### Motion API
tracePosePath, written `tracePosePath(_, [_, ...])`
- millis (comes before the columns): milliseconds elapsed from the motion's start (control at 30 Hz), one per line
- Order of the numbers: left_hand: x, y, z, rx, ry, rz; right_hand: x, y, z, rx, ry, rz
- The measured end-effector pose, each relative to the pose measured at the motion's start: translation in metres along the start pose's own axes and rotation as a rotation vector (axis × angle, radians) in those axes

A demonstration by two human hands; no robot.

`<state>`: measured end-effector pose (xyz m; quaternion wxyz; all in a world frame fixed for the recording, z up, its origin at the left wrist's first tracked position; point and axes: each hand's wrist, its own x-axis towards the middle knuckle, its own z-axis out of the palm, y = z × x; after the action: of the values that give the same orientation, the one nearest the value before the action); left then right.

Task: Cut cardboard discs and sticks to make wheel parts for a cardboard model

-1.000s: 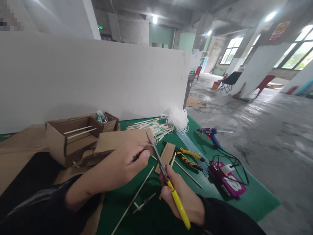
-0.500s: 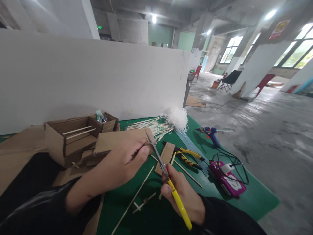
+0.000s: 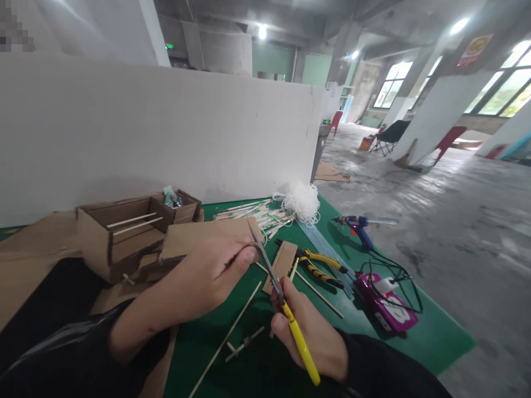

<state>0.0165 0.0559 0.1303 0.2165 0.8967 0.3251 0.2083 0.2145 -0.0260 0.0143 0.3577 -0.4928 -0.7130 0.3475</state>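
My right hand [image 3: 305, 326] is closed round a pair of scissors [image 3: 299, 342] with yellow handles, its blades pointing up and to the left. Pinched in my left hand [image 3: 218, 271] is a small brown piece [image 3: 256, 245], mostly hidden by the fingers, whose edge meets the blades. Behind my left hand lies a flat cardboard box [image 3: 207, 235]. A cardboard strip [image 3: 282, 262] rests under the blades. Below the hands, a long thin stick [image 3: 232, 329] and a small crossed-stick piece [image 3: 243, 347] lie on the green table [image 3: 443, 342].
An open cardboard box [image 3: 93, 237] stands at the left. Thin sticks [image 3: 249, 210] and a heap of white string [image 3: 302, 203] lie at the back. Pliers [image 3: 321, 268], a blue glue gun [image 3: 359, 226] and a purple power strip [image 3: 385, 304] with black cable are at the right.
The scissors' yellow handle end has swung slightly left and up, along with my right hand. The brown piece in my left hand now shows less of its surface.
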Motion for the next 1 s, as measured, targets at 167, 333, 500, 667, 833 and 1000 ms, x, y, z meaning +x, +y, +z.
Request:
tracePosePath(167, [0.0, -0.003, 0.0, 0.028, -0.011, 0.01, 0.001, -0.002, -0.002, -0.017, -0.009, -0.023])
tracePosePath(333, [-0.001, -0.004, 0.0, 0.022, -0.015, 0.018, 0.002, -0.002, -0.004, 0.021, 0.003, 0.0])
tracePosePath(500, [-0.001, -0.001, -0.003, -0.002, -0.019, 0.001, 0.002, -0.001, -0.004, 0.07, 0.008, 0.046])
tracePosePath(667, [-0.002, 0.001, -0.002, -0.021, 0.0, -0.007, 0.002, -0.001, -0.002, 0.099, 0.017, 0.053])
tracePosePath(833, [0.0, -0.001, 0.004, -0.034, 0.051, -0.019, 0.001, 0.003, 0.001, 0.111, 0.075, 0.041])
tracePosePath(1000, [0.0, -0.001, 0.008, -0.074, 0.055, 0.054, 0.0, 0.004, 0.003, 0.126, 0.082, 0.041])
